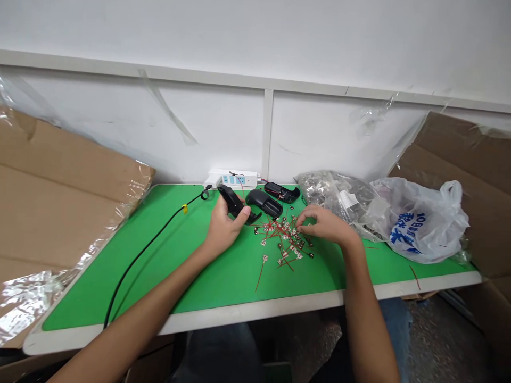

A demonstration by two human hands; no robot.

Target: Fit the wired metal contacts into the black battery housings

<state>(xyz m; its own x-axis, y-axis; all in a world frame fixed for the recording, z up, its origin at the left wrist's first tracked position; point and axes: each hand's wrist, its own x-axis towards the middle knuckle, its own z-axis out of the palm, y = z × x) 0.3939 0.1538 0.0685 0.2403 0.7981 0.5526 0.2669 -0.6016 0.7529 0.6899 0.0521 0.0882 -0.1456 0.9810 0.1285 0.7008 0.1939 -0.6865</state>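
My left hand is closed around a black plastic casing piece, held just above the green mat. My right hand rests over a pile of small metal contacts with red wires; its fingers are curled and pinched at the pile, and what they hold is too small to make out. Two more black casing pieces lie behind the pile.
A white power strip sits at the back wall, and a black cable runs across the mat's left side. Clear bags of parts and a white plastic bag lie at right. Cardboard boxes flank both sides.
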